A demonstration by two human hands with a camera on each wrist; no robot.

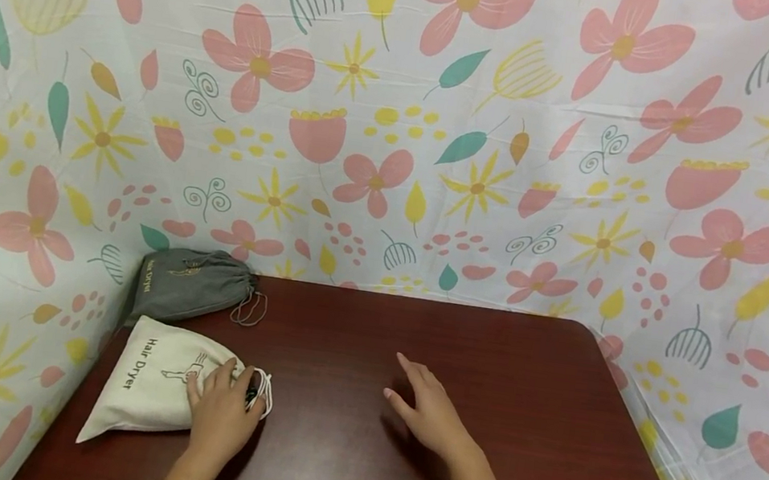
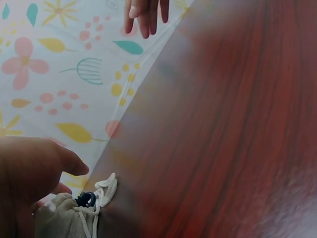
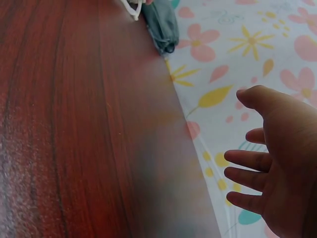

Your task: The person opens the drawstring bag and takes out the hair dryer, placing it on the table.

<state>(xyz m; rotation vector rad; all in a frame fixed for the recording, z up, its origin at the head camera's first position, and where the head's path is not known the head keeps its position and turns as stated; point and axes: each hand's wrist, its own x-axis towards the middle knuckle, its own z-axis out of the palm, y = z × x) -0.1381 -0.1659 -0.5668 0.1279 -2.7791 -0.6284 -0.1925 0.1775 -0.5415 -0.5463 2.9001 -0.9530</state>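
A cream drawstring bag (image 1: pixel 154 380) printed "Hair Dryer" lies at the left of the table, its gathered mouth facing right. My left hand (image 1: pixel 225 407) rests on that bag near the mouth, fingers spread over the cloth. In the left wrist view, the thumb (image 2: pixel 74 162) stands out above the bag's gathered neck (image 2: pixel 62 215). White cord (image 2: pixel 106 192) loops out beside a dark cord stopper (image 2: pixel 85 199). My right hand (image 1: pixel 431 412) holds nothing; it hovers over the middle of the table with fingers extended, as the right wrist view also shows.
Behind the cream bag, a grey drawstring bag (image 1: pixel 192 288) with similar lettering lies at the table's back left corner. The dark red wooden table (image 1: pixel 486 351) meets a flower-printed cloth (image 1: pixel 387 111) at its back and sides.
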